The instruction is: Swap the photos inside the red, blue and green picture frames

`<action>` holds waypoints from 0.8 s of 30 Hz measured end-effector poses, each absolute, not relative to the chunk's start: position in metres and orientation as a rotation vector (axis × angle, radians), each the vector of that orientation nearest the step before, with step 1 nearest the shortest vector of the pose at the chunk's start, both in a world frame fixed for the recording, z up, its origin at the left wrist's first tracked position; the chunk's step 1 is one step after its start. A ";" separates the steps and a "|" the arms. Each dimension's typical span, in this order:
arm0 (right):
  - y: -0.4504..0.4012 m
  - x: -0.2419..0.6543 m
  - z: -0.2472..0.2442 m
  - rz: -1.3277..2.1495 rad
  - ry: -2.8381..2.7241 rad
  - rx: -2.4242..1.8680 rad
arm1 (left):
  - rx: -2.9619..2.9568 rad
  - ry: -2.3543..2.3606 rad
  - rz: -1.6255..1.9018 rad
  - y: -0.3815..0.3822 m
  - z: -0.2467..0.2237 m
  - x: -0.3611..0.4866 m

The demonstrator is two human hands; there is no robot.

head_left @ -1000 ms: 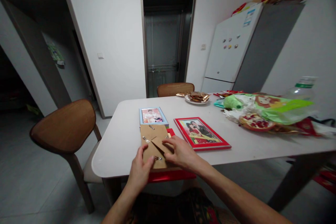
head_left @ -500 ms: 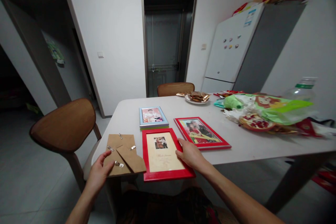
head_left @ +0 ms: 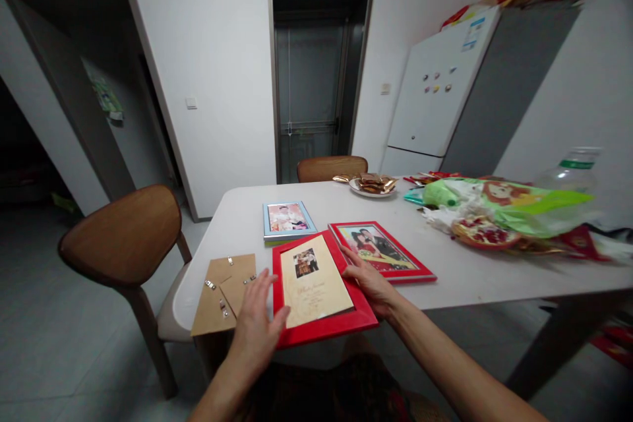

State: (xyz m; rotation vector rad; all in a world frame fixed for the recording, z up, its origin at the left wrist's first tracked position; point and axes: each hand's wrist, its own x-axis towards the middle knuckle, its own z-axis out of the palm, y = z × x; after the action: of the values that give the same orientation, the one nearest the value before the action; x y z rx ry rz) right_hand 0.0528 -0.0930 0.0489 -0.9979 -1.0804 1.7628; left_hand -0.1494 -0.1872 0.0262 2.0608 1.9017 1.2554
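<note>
A red picture frame [head_left: 329,331] is tilted at the table's near edge. My right hand [head_left: 368,280] holds its right side, thumb on top. Inside it a cream paper insert [head_left: 316,297] with a small photo and printed text sits askew, its lower right corner raised off the frame. My left hand [head_left: 260,310] is open, fingers spread, at the frame's left edge and over part of a brown backing board [head_left: 212,313]. This board has several metal clips and lies flat to the left. A second red frame with a photo [head_left: 383,250] lies behind my right hand.
A light blue picture frame [head_left: 289,219] lies farther back on the white table [head_left: 237,211]. At the right are a plate of wrapped snacks [head_left: 372,184], a cut pomegranate [head_left: 482,232], a green plastic bag [head_left: 524,208] and a clear bottle [head_left: 573,171]. A wooden chair [head_left: 123,234] stands left.
My left hand has let go of the backing board and moved right to the red frame. The frame has tilted, and its paper insert has shifted out of line.
</note>
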 end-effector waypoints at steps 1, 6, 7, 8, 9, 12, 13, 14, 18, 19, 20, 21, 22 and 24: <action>-0.094 0.052 0.051 1.755 -1.082 -0.977 | 2.123 1.803 1.224 -0.186 0.029 -0.130; -0.093 0.048 0.056 1.642 -1.192 -0.988 | 2.366 1.545 1.244 -0.174 0.043 -0.077; -0.092 0.048 0.056 1.618 -1.226 -0.998 | 2.392 1.535 1.267 -0.172 0.047 -0.076; -0.090 0.049 0.055 1.584 -1.266 -1.017 | 2.401 1.536 1.297 -0.171 0.051 -0.079; -0.088 0.050 0.054 1.538 -1.316 -1.049 | 2.384 1.555 1.333 -0.171 0.055 -0.083; -0.080 0.054 0.050 1.256 -1.545 -1.271 | 2.123 1.741 1.478 -0.177 0.068 -0.109; -0.077 0.056 0.048 1.109 -1.649 -1.368 | 1.978 1.822 1.518 -0.181 0.070 -0.120; -0.074 0.058 0.045 0.950 -1.753 -1.460 | 1.830 1.888 1.542 -0.184 0.071 -0.131; -0.065 0.062 0.030 0.443 -2.041 -1.613 | 1.446 1.988 1.514 -0.195 0.056 -0.173; -0.064 0.062 0.026 0.374 -2.075 -1.609 | 1.413 1.998 1.474 -0.197 0.049 -0.182; -0.064 0.062 0.023 0.322 -2.103 -1.604 | 1.406 1.999 1.430 -0.198 0.041 -0.190; -0.066 0.062 0.022 0.288 -2.126 -1.603 | 1.405 2.003 1.401 -0.199 0.034 -0.197; -0.068 0.062 0.021 0.270 -2.146 -1.605 | 1.416 2.015 1.352 -0.200 0.026 -0.205; -0.074 0.060 0.023 0.262 -2.169 -1.648 | 1.450 2.057 1.287 -0.201 0.007 -0.220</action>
State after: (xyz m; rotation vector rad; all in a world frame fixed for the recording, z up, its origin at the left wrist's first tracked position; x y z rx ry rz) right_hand 0.0602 -0.0736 0.0235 -1.6480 -2.1692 0.2619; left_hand -0.2203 -0.2005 0.0067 1.4496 2.0566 1.2873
